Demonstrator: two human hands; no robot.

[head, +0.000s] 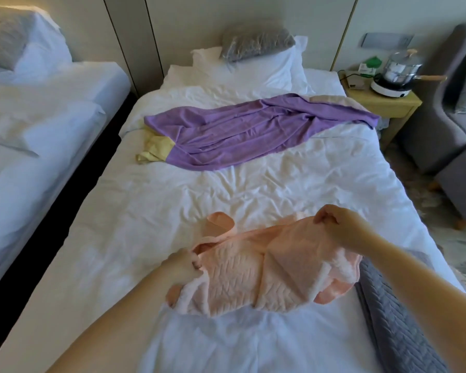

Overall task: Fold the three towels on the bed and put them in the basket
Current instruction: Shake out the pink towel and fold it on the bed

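Pink towel (253, 275) lies bunched at 6 o'clock on the bed (226, 200), near the foot edge, partly lifted off the white cover between two hands. Left hand (184, 266) sits at the towel's 9 o'clock edge, fingers curled and pinching a fold of the cloth. Right hand (336, 227) is at the towel's 1 o'clock corner, raised above the cover, fingers and thumb clenched round the hem. Between the hands the cloth sags in a creased, quilted sheet. A loose flap curls out at its 11 o'clock, and the 4 o'clock end droops onto a grey runner (396, 319) that crosses the bed's foot at 5 o'clock.

Purple towel (242, 130) is spread unfolded and rumpled across the bed at 12 o'clock, well apart from the pink one, its right end reaching the bed's 2 o'clock edge. Yellow towel (154, 149) pokes out crumpled from under its 8 o'clock end. Pale cloth (334, 99) shows from under the purple one at 1 o'clock; whether it belongs to the yellow towel cannot be told.

Pillow (253, 68) with a grey cushion (256, 44) on it lies at the head. Nightstand (388, 103) at 2 o'clock carries a pot (401, 67) on a hotplate (390, 88). Armchair (431, 125) stands at 3 o'clock, second bed (38, 130) at 9 o'clock.
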